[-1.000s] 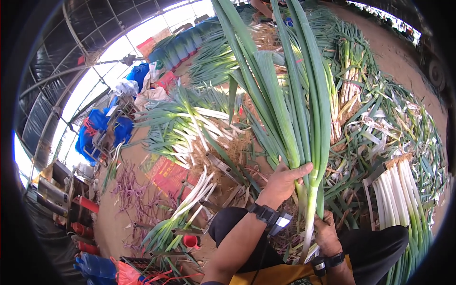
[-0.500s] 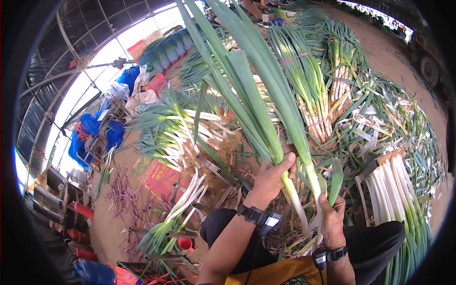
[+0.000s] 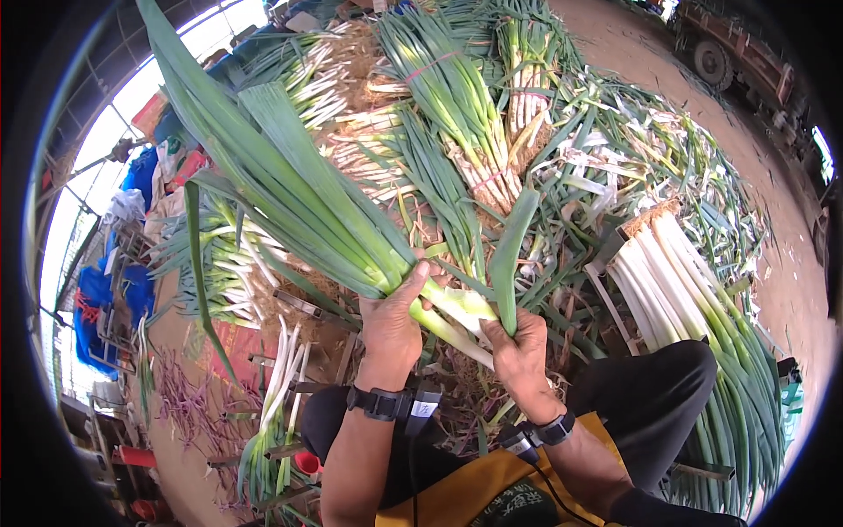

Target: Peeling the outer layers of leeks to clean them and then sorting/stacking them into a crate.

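Note:
My left hand (image 3: 393,325) is closed around several long green onions (image 3: 334,215), just where the white stalks turn green. Their broad leaves reach up and to the left, and one bent leaf (image 3: 200,272) hangs down. My right hand (image 3: 520,351) pinches a loose green onion leaf (image 3: 513,255) at its base, close to the white stalks. The leaf stands up from my fingers, and its pale sheath (image 3: 470,305) is partly split away from a stalk. The stalks' lower ends are partly hidden behind my right hand.
Tied bundles of green onions (image 3: 430,79) lie ahead. At right, a row of white-stalked onions (image 3: 659,277) rests on a metal rack beside my knee. Stripped leaves (image 3: 632,149) are heaped beyond it. More loose onions (image 3: 237,268) lie left, with a red cup (image 3: 307,462) nearer.
The onions have tilted from nearly upright toward the left. My right hand has moved up beside my left, raising the loose leaf. The whole view has shifted to the right.

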`<state>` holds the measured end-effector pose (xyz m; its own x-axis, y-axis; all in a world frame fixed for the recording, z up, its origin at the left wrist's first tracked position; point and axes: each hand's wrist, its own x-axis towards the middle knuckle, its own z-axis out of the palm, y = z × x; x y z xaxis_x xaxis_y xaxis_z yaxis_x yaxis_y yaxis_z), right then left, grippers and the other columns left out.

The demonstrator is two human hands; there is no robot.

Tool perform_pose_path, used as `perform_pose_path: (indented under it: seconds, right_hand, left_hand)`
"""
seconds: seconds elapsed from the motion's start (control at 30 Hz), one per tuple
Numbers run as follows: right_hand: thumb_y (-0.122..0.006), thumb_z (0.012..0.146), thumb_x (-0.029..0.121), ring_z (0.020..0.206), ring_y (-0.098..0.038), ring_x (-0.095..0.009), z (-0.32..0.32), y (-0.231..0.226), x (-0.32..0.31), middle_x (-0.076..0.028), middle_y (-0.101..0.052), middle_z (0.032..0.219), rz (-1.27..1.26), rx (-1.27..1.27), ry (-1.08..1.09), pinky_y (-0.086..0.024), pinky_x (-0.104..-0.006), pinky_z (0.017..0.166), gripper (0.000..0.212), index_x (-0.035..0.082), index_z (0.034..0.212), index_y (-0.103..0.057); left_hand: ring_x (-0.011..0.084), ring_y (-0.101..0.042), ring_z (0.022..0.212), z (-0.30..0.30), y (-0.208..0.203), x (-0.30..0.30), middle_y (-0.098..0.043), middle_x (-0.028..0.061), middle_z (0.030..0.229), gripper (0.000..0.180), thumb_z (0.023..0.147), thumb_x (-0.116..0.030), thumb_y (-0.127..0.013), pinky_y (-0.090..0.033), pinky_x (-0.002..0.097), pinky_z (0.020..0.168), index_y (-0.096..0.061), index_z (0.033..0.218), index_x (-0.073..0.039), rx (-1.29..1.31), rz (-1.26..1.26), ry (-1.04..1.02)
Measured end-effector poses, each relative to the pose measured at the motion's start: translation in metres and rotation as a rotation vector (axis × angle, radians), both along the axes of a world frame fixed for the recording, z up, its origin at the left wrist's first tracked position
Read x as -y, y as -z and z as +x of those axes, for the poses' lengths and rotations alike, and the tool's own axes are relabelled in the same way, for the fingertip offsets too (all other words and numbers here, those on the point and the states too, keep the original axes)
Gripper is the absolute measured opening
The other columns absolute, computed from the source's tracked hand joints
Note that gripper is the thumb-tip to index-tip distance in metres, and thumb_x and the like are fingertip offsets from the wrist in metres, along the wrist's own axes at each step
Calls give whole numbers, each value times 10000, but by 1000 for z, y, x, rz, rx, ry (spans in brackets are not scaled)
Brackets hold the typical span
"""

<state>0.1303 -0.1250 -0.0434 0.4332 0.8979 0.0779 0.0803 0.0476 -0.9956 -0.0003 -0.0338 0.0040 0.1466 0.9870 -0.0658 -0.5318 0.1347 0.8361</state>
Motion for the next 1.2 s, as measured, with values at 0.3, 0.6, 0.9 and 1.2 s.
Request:
perform_pose_path:
  seconds: [0.3, 0.6, 0.9, 1.2]
  right_hand:
    - [-544, 993, 76, 757, -567, -102, -11, 0, -1, -56, -668, 845, 115, -649, 52, -472, -281, 692, 123, 19, 959, -647]
    - [-560, 1015, 172, 653, -519, -114, 9, 14, 31, -23, -580, 736, 244, -465, -200, -432, -278, 627, 202, 24, 890, -615]
    - [-711, 837, 175, 673, -620, -370, 16, 51, 47, -154, -607, 717, 206, 669, -518, -495, -444, 617, 226, 43, 1011, -654]
    - [-610, 908, 282, 763, -678, -405, 97, 237, 101, -219, -682, 812, -831, 952, -434, -522, -475, 655, 268, 35, 1002, -659]
  left_hand:
    - [217, -695, 770, -1, -1, -10, -712, 84, 877, 289, 812, -24, -759, -418, 267, 566, -656, 1082, -34, -70, 23, -131]
    - [231, -692, 743, -33, -5, -14, -702, 91, 866, 256, 795, 4, -752, -418, 288, 533, -641, 1022, -31, -10, -88, -228]
    - [229, -678, 738, -54, -15, -21, -683, 96, 889, 329, 796, -9, -752, -427, 278, 547, -581, 1078, -29, -126, -9, -275]
    - [198, -651, 801, -70, -33, -35, -636, 85, 917, 222, 846, 17, -681, -491, 281, 611, -608, 1053, -14, -463, 285, -492]
